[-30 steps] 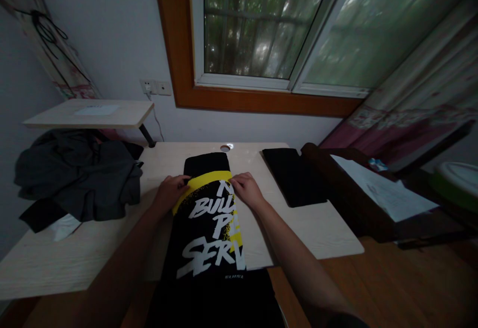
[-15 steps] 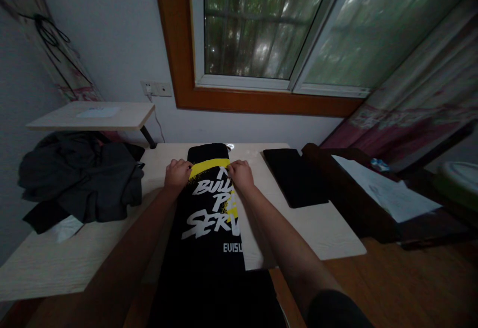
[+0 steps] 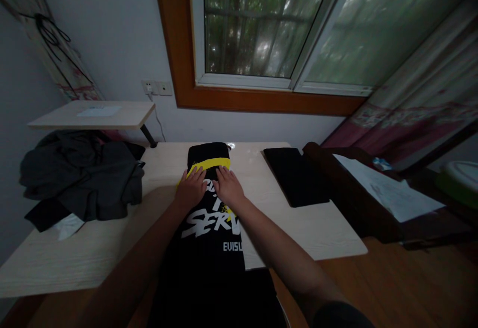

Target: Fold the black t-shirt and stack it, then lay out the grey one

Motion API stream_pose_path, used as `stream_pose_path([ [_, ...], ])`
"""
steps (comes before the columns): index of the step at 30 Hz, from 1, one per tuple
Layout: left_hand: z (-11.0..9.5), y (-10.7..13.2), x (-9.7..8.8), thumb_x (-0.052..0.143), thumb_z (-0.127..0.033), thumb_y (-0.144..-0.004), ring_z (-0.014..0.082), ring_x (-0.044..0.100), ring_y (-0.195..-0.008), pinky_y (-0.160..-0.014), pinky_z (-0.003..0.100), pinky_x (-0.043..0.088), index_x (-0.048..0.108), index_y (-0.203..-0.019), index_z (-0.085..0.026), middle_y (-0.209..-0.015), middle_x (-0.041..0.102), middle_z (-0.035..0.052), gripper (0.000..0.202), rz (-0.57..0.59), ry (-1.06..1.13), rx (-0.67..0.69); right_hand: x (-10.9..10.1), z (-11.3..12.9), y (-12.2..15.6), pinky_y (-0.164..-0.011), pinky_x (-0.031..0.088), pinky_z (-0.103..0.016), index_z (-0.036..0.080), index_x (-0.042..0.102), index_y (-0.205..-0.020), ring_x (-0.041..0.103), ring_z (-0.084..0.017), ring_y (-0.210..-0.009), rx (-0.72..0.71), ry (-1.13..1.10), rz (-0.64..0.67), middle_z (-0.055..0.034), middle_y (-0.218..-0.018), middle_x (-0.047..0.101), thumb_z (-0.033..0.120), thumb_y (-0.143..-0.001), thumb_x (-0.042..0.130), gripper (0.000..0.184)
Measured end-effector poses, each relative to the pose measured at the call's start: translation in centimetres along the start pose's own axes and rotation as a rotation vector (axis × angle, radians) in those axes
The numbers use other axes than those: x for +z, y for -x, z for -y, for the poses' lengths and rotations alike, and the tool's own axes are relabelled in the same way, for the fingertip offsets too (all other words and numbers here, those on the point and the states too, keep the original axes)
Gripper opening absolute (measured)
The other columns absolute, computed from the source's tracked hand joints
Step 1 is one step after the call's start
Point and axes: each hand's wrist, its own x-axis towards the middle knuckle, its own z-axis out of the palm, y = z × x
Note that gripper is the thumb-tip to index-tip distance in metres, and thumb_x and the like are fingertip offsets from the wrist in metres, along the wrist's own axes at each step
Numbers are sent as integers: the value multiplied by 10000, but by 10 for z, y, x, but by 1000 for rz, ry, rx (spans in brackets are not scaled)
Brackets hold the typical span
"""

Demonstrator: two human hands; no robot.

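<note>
A long, narrow folded black printed shirt (image 3: 209,226) lies lengthwise on the table, with white lettering and a yellow band. Its near part runs down over the front edge of the table. My left hand (image 3: 191,187) rests flat on the shirt's left side, just below the yellow band, fingers stretched out. On the right side, my right hand (image 3: 228,184) lies flat too, with its fingers pointing away from me. Both palms cover part of the lettering. Neither hand grips the cloth.
Dark grey clothing (image 3: 85,178) is heaped at the left under a small raised shelf (image 3: 123,119). A flat black rectangular object (image 3: 297,178) lies to the right on the pale table (image 3: 298,236). Beyond it, a sheet of paper (image 3: 384,186) rests on dark furniture.
Both hands have let go of the shirt's edges near the yellow band. They have moved inward and slightly toward me, and now lie flat on the cloth.
</note>
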Motion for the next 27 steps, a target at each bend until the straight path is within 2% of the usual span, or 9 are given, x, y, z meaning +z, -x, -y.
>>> stream_pose_path([
  [3, 11, 1, -8, 344, -388, -1040, 307, 357, -1508, -1247, 599, 183, 498, -1512, -208, -1600, 434, 112, 529, 44, 1, 3, -5, -9, 0, -1261, 202, -474, 108, 395, -1566, 278, -265, -1544, 36, 21, 43, -139, -1649, 329, 401, -1057, 375, 588],
  [7, 31, 4, -16, 307, -392, -1047, 329, 316, -1526, -1220, 652, 204, 475, -1528, -277, -1634, 382, 56, 523, 119, -15, -61, -9, -18, 1, -1264, 178, -491, 128, 358, -1588, 249, -261, -1554, 51, 41, 72, -115, -1663, 298, 435, -1066, 329, 606],
  [13, 61, 16, -23, 244, -414, -1059, 347, 273, -1541, -1207, 648, 229, 429, -1558, -298, -1643, 373, 40, 545, 191, -61, -150, -18, -43, 10, -1258, 187, -515, 154, 365, -1589, 244, -281, -1556, 107, 96, 91, -97, -1674, 279, 441, -1073, 312, 593],
  [20, 79, 37, -33, 243, -375, -1049, 323, 311, -1529, -1215, 623, 226, 467, -1532, -247, -1621, 414, 74, 547, 151, -41, -246, -31, -73, 38, -1240, 267, -491, 206, 497, -1520, 334, -283, -1520, 85, 87, 32, -85, -1636, 380, 356, -1074, 330, 500],
  [24, 87, 42, -34, 228, -381, -1052, 285, 421, -1467, -1226, 570, 246, 515, -1488, -242, -1526, 546, 74, 541, 89, 67, -306, -37, -80, 52, -1234, 308, -459, 224, 538, -1491, 384, -249, -1495, 17, 2, -24, -62, -1567, 493, 297, -1062, 353, 472],
  [27, 92, 46, -39, 214, -400, -1056, 248, 449, -1446, -1237, 527, 256, 553, -1456, -244, -1499, 576, 62, 547, 112, 185, -269, -42, -80, 60, -1231, 316, -475, 248, 548, -1484, 390, -251, -1492, -28, -39, -23, -54, -1541, 526, 344, -1074, 361, 461],
])
